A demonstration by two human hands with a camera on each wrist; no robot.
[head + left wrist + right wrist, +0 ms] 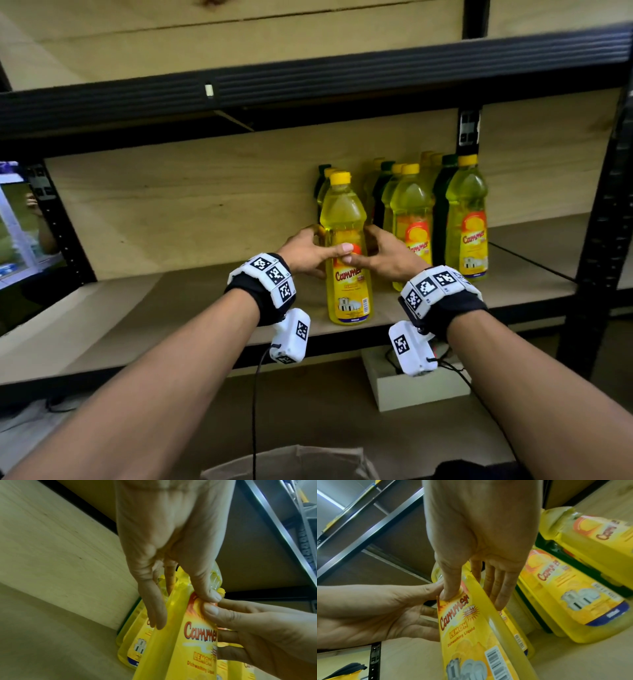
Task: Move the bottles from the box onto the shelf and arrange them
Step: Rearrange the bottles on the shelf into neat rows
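Observation:
A yellow lemon dish-liquid bottle [346,246] [180,642] [471,628] stands upright near the front edge of the wooden shelf [171,308]. Both hands hold it at mid-height. My left hand [308,251] [164,574] grips its left side, thumb across the label. My right hand [383,255] [476,561] grips its right side, thumb on the label beside the other thumb. Behind and to the right stand several more yellow bottles [466,219] and some dark green ones [443,205] in rows. The box is barely seen at the bottom edge.
The shelf board is bare to the left of the bottles. A black metal beam [308,82] of the upper shelf runs overhead, with black uprights [603,240] at the right. A crumpled paper edge [291,462] shows at the bottom. A pale block [411,387] lies below the shelf.

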